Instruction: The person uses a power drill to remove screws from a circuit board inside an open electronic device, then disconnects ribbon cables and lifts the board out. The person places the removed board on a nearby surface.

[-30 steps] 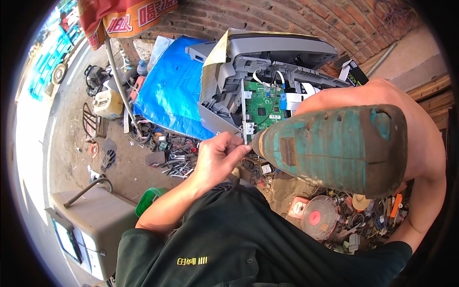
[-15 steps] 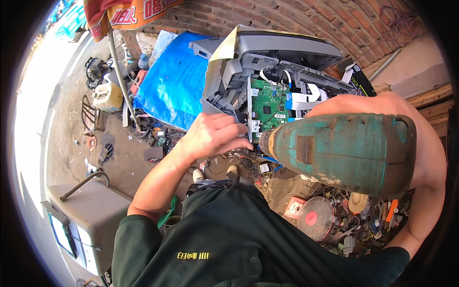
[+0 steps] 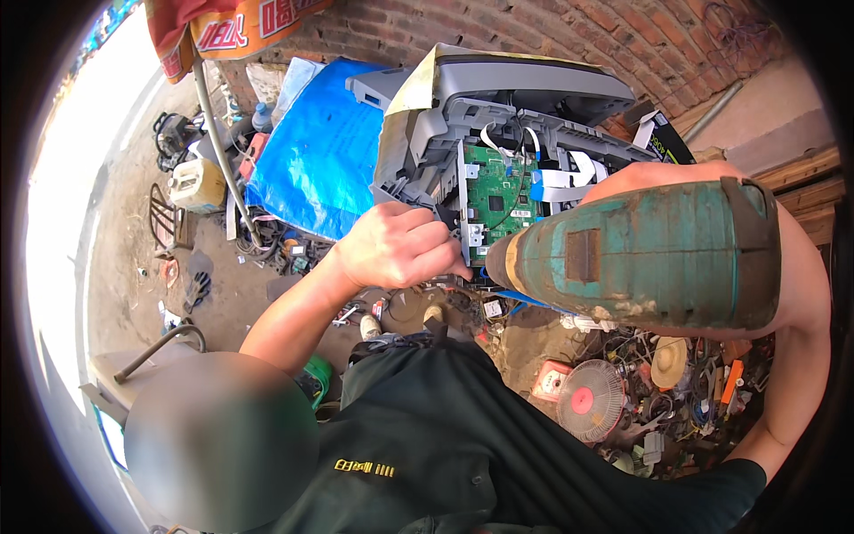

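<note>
A worn green power drill fills the right of the view, its nose pointing left. My right hand grips it from behind and is mostly hidden by the drill body. My left hand is curled into a fist right at the drill's nose, its fingertips closed around the tip. Both hands are against a dismantled grey printer that stands on edge. The printer's green circuit board and its white ribbon cables are exposed just above the drill nose.
A blue tarp lies left of the printer, with a white jug and a hose beyond it. Scrap parts and a small red fan litter the ground at lower right. A brick wall stands behind. A grey metal box sits at lower left.
My left hand moved from pinching at the drill's tip in the air to the printer's lower edge. The drill followed it, closing on the circuit board.
</note>
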Action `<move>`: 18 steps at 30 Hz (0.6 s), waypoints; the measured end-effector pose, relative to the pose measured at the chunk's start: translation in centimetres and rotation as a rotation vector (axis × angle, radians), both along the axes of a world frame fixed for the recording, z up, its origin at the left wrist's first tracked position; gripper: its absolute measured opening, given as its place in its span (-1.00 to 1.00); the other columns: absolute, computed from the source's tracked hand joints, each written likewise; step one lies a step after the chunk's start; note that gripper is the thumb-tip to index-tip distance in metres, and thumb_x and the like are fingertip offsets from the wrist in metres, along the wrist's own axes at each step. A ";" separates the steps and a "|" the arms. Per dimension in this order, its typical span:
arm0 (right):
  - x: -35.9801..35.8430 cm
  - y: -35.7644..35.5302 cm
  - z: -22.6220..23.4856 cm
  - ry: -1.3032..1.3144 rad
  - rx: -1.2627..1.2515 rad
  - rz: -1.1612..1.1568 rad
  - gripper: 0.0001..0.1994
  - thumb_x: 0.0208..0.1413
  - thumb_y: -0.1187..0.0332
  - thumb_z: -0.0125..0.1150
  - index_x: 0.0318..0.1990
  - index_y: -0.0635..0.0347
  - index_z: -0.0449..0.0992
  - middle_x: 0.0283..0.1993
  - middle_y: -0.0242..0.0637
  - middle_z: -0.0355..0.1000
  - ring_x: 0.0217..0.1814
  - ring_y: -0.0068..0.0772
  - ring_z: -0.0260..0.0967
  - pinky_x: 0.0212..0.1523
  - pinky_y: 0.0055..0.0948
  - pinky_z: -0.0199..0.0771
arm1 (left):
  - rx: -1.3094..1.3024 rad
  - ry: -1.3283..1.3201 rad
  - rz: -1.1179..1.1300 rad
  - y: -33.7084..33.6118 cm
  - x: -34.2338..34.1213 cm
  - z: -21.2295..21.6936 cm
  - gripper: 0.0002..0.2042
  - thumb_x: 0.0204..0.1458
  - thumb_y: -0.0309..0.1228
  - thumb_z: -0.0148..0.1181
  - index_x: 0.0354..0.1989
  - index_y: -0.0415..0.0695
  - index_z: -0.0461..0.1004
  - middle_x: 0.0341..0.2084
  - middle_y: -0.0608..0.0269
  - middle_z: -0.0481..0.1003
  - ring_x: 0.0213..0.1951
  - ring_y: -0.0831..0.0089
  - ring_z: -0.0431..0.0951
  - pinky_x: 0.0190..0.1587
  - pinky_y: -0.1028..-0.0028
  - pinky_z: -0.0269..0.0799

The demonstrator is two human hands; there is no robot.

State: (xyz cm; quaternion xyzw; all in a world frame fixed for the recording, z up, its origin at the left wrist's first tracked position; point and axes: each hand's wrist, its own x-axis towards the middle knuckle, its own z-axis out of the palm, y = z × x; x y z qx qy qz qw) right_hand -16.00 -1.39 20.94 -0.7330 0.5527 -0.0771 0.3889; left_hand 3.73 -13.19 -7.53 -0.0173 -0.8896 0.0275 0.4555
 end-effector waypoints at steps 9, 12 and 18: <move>0.0 0.4 -0.7 -0.006 -0.035 0.067 -0.07 -0.42 0.08 0.57 0.21 0.41 0.45 0.03 -0.11 0.59 -0.02 -0.25 0.62 -0.03 -0.36 0.58 | 0.217 0.002 -0.023 0.8 0.2 -0.4 -0.67 -0.05 -0.22 0.48 -0.46 -0.06 0.39 -0.67 0.40 0.24 -0.63 0.44 0.40 -0.66 0.41 0.30; -0.4 0.0 -1.1 -0.017 -0.041 0.113 -0.05 -0.45 0.06 0.58 0.21 0.41 0.45 0.03 -0.10 0.59 -0.02 -0.23 0.62 -0.04 -0.36 0.59 | 0.348 -0.002 -0.005 2.0 1.0 0.1 -0.71 -0.01 -0.27 0.45 -0.23 -0.06 0.47 -0.65 0.38 0.30 -0.60 0.39 0.47 -0.63 0.35 0.34; -1.0 0.9 -0.5 0.006 -0.056 0.112 -0.01 -0.51 0.02 0.58 0.21 0.41 0.45 0.03 -0.09 0.58 -0.03 -0.20 0.63 -0.06 -0.35 0.60 | 0.416 -0.288 -0.113 1.7 0.4 2.7 -0.77 0.02 -0.35 0.37 -0.20 -0.06 0.47 -0.59 0.29 0.42 -0.50 0.25 0.57 -0.54 0.23 0.45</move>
